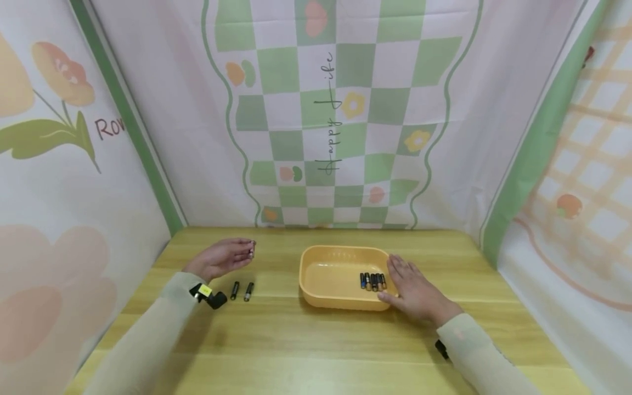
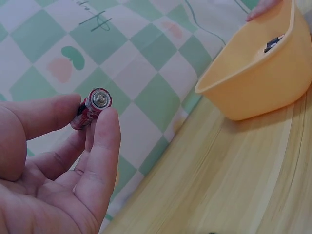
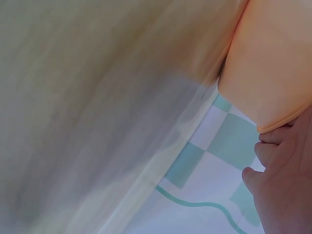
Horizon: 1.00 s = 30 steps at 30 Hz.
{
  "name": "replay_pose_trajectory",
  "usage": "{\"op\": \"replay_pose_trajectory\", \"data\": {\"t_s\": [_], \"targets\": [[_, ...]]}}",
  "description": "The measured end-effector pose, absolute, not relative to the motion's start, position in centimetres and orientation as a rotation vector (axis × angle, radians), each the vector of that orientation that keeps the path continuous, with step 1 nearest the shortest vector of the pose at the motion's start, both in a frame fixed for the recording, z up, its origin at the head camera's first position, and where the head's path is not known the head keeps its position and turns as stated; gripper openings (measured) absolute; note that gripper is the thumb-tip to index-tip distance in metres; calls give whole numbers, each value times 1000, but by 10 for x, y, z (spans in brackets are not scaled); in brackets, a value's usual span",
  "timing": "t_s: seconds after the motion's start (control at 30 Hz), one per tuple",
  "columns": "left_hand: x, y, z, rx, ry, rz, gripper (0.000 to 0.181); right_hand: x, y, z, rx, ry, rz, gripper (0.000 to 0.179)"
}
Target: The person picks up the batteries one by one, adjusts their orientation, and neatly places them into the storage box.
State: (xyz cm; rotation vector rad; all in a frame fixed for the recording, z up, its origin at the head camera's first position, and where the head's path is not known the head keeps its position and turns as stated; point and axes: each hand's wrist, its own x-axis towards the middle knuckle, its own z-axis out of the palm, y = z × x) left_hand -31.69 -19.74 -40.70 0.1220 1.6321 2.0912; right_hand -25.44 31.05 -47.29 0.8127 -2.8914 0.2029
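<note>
**Q:** ok, what's going on there?

**A:** My left hand [image 1: 222,259] has a reddish battery [image 2: 90,113] pinched between thumb and fingertip, up off the table [image 1: 296,345]. My right hand [image 1: 413,288] isn't clamped on anything: fingers fairly straight, resting against the right side of the yellow tray [image 1: 328,280]. Two dark batteries [image 1: 249,291] lie near my left wrist, and a row of batteries [image 1: 373,282] sits in the tray's right end.

**Q:** so which step is that?

**A:** I'd call it the carry: battery picked up, not yet in. Next move probably calls for bringing it right, over the rim, and laying it beside the row while my other hand steadies things.

**Q:** anything you can't see?

**A:** Yeah, the battery's far end is behind my fingers and its label's unreadable. Left wrist view cuts the tray off; right wrist view's blurry, no batteries visible.
</note>
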Motion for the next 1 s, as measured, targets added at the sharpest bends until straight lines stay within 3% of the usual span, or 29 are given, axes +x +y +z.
{"op": "replay_pose_trajectory", "data": {"t_s": [1.0], "targets": [[-330,-155,-397,155,1616,2078,13,-252,310,-474,786,-2913,272,93]]}}
